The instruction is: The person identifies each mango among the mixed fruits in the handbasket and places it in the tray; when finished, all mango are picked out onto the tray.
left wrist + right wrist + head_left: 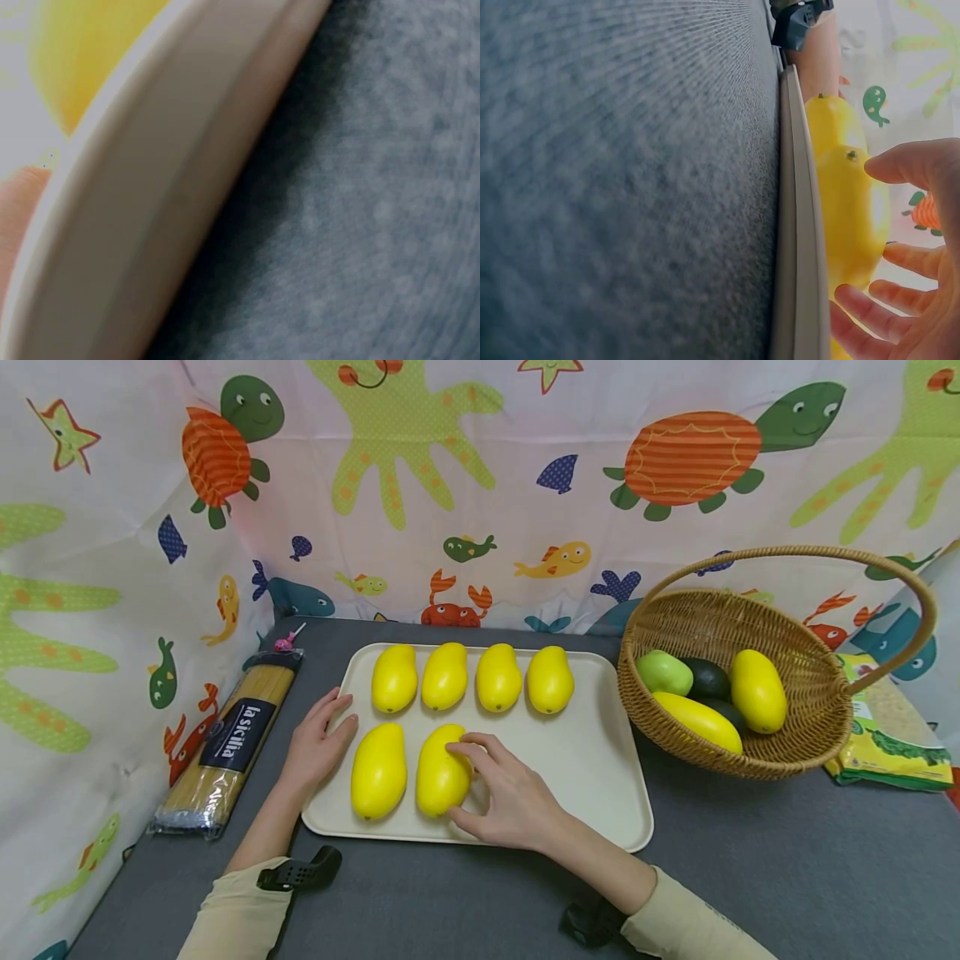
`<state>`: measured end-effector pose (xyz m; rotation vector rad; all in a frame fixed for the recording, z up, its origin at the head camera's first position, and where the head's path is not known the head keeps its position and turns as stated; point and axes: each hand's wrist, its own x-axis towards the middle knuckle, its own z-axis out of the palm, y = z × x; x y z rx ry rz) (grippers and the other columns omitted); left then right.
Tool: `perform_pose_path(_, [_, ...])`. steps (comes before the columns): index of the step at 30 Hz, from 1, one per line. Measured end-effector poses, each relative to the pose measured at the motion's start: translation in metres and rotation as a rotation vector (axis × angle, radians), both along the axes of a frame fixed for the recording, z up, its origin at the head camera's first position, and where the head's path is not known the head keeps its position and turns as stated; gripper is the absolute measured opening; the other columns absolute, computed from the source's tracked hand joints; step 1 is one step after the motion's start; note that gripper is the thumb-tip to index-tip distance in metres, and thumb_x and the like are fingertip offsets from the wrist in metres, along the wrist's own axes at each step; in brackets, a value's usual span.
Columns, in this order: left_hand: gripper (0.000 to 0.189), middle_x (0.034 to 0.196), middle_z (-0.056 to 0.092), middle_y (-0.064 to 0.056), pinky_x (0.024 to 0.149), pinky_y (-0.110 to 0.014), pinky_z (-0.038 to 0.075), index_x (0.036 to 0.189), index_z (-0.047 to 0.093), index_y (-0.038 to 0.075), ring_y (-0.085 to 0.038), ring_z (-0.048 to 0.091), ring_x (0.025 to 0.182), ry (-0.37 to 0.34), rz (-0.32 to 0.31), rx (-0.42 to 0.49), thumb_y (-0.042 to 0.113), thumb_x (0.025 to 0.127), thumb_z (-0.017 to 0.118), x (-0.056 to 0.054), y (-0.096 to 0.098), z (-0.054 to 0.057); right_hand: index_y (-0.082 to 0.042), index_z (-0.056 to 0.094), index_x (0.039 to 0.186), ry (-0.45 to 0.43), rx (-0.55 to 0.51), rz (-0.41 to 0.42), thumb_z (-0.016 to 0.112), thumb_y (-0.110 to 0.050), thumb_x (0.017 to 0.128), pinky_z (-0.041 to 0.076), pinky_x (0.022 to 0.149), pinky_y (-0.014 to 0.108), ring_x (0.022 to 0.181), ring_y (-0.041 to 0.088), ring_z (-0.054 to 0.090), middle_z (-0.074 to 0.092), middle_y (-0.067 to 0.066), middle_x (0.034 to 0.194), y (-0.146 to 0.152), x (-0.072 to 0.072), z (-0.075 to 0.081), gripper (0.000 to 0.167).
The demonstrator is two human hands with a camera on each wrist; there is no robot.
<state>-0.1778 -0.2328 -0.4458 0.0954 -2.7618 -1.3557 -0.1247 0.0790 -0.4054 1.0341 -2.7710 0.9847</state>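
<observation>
Several yellow mangoes lie on a cream tray (pixel 585 760), a row of them at the back and two in front. My right hand (pixel 510 793) is at the right side of the front mango (pixel 437 777), its fingers loosely bent and spread. Index fingertip and thumb are right at that mango's edge; in the right wrist view the thumb (pixel 900 166) is near its stem end. The other front mango (pixel 378 772) lies to its left. My left hand (pixel 318 739) rests on the tray's left rim, thumb inside it, as the left wrist view also shows.
A wicker basket (pixel 735 764) with a tall handle stands on the right, holding two mangoes, a green apple (pixel 664 673) and dark green fruit. Behind it lies a yellow-green packet (pixel 888 735). A spaghetti pack (pixel 236 735) and a pink lollipop (pixel 285 643) lie left of the tray.
</observation>
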Motion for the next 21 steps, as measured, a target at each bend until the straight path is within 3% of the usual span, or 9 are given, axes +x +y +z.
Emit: perform_pose_path(21, [0.053,0.159,0.027,-0.008,0.114,-0.055,0.02,0.145,0.046,0.006,-0.034,0.023,0.144,-0.008,-0.018,-0.004,0.033,0.1,0.053,0.0004,-0.0009,-0.0001,-0.02,0.054,0.133,-0.011,-0.034,-0.004,0.078,-0.036,0.079,0.052,0.081,0.026,0.101,0.014,0.057,0.048,-0.002,0.138,0.0084,-0.0017,-0.0002,0.061])
